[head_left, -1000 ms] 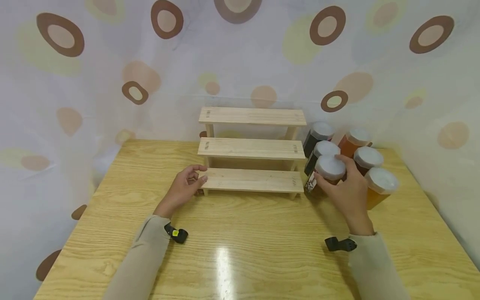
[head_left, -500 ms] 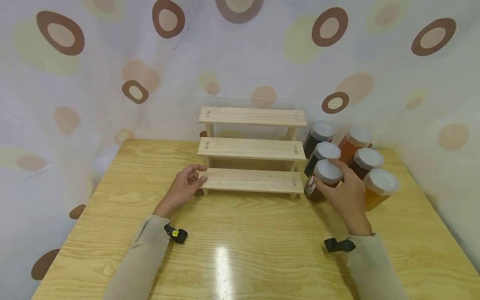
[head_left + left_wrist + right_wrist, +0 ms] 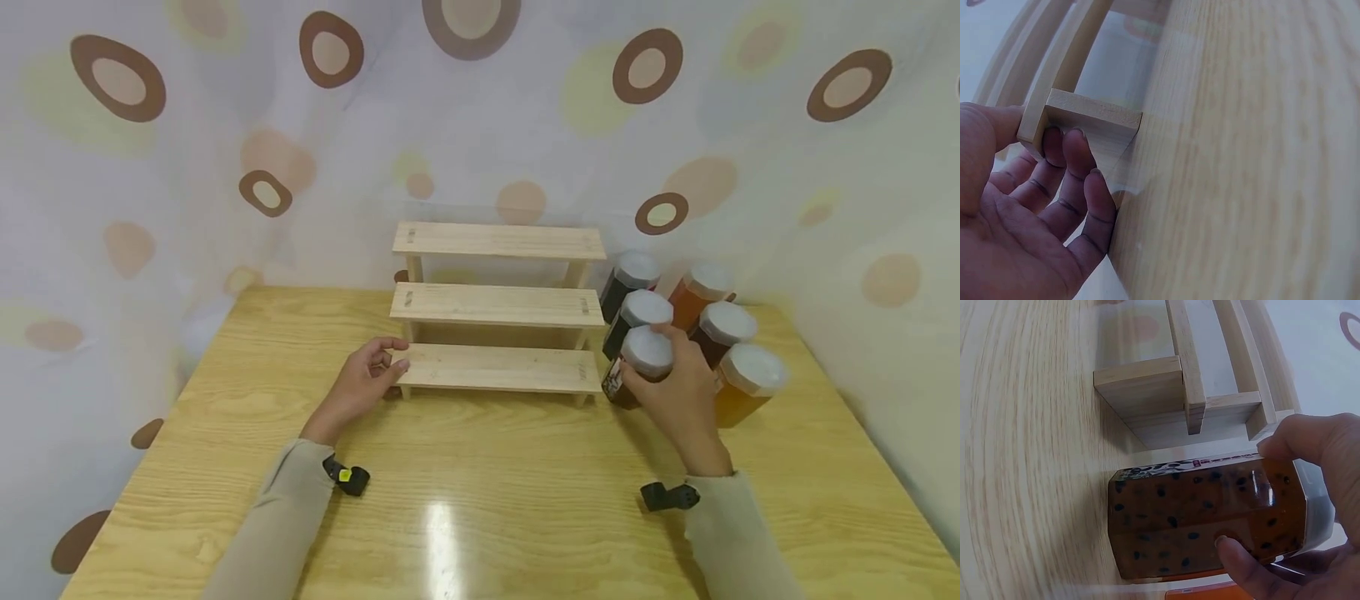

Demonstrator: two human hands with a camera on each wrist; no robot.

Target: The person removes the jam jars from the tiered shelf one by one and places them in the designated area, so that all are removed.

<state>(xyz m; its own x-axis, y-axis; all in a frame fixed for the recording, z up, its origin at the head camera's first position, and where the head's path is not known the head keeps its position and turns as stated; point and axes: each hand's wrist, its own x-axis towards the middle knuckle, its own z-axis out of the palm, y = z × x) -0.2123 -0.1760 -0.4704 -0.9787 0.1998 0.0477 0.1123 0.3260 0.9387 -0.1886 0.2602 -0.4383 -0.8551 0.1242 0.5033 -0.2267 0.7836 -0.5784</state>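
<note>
My right hand (image 3: 678, 396) grips a jar (image 3: 647, 352) near its white lid, at the right end of the wooden three-step rack (image 3: 495, 304). In the right wrist view the jar (image 3: 1204, 519) has flat sides, brown contents dotted with dark seeds and a label strip; thumb and fingers lie on opposite sides. At the rack's other end, my left hand (image 3: 360, 385) holds the lowest shelf board. Seen from the left wrist, the thumb lies on the board's (image 3: 1038, 109) upper side, and the curled fingers of the hand (image 3: 1029, 219) sit beneath, beside the rack's leg (image 3: 1094, 115).
Behind the gripped jar stand two dark jars, the nearer with a white lid (image 3: 647, 307). To its right are an amber jar (image 3: 738, 400), a dark red jar (image 3: 716, 337) and an orange jar (image 3: 693, 300). A patterned cloth (image 3: 465, 125) hangs behind the wooden table (image 3: 487, 483).
The right hand and its jar have shifted slightly toward the person, away from the jar behind. The left hand stays at the shelf end. The head view has tilted a little.
</note>
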